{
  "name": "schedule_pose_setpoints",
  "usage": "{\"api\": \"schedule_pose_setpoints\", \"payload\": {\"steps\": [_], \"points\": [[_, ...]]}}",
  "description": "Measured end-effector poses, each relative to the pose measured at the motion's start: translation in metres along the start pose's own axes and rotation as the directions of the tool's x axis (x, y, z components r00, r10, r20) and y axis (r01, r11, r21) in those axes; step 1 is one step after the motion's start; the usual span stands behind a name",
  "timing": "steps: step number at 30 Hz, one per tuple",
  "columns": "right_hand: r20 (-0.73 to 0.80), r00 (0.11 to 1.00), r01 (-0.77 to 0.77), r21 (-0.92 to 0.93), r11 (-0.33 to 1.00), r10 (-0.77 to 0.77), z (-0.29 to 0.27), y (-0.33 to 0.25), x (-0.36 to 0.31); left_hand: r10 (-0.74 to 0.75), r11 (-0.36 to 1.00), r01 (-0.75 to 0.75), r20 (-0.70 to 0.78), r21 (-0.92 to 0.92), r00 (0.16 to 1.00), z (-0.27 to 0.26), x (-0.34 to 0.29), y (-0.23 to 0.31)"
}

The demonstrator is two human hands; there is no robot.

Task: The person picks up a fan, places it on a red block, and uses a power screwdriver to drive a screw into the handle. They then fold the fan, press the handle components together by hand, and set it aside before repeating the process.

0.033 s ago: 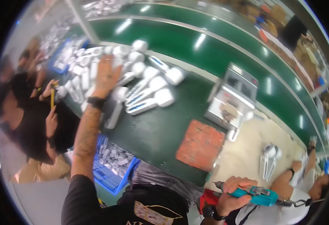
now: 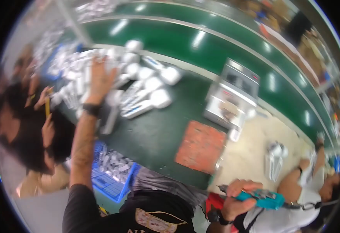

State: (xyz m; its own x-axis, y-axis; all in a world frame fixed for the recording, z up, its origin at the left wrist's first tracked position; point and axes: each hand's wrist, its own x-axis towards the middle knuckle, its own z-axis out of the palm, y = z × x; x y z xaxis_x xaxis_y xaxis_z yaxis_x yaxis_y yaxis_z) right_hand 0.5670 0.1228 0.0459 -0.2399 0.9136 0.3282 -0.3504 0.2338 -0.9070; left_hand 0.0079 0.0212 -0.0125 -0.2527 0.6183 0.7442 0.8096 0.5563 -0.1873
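Note:
My left hand (image 2: 102, 79) reaches out over a heap of white plastic parts (image 2: 154, 85), which have round heads and long handles, some with a blue strip. Its fingers are stretched and the thumb stands apart; it rests on or just over the parts, and motion blur hides exact contact. Low at the right, my right hand (image 2: 237, 200) is wrapped round a teal electric screwdriver (image 2: 269, 199). The screwdriver lies sideways, its dark tip pointing left and a cord running from its right end.
An orange-red worn mat (image 2: 201, 146) lies on the dark green table (image 2: 150, 136). Beyond it stands a grey metal machine (image 2: 232, 93). More white parts (image 2: 275, 159) lie on a beige surface (image 2: 245, 163). A blue basket (image 2: 111, 186) holds small grey pieces. People work at both sides.
The whole view has shifted slightly, so things sit a little further left in the picture. My left hand stays over the heap, and my right hand keeps its hold on the screwdriver.

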Motion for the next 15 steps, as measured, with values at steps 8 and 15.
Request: {"api": "schedule_pose_setpoints", "payload": {"steps": [8, 15], "points": [[0.007, 0.996, -0.088, 0.052, 0.995, 0.088, -0.019, -0.004, 0.002, 0.304, 0.564, -0.104, 0.089, -0.819, 0.949, -0.154, 0.082, 0.253], [0.010, 0.996, -0.092, 0.048, 0.995, 0.092, -0.027, -0.017, -0.017, 0.510, -0.354, 0.239, 0.027, -0.904, 0.859, -0.085, 0.072, 0.424]]}}
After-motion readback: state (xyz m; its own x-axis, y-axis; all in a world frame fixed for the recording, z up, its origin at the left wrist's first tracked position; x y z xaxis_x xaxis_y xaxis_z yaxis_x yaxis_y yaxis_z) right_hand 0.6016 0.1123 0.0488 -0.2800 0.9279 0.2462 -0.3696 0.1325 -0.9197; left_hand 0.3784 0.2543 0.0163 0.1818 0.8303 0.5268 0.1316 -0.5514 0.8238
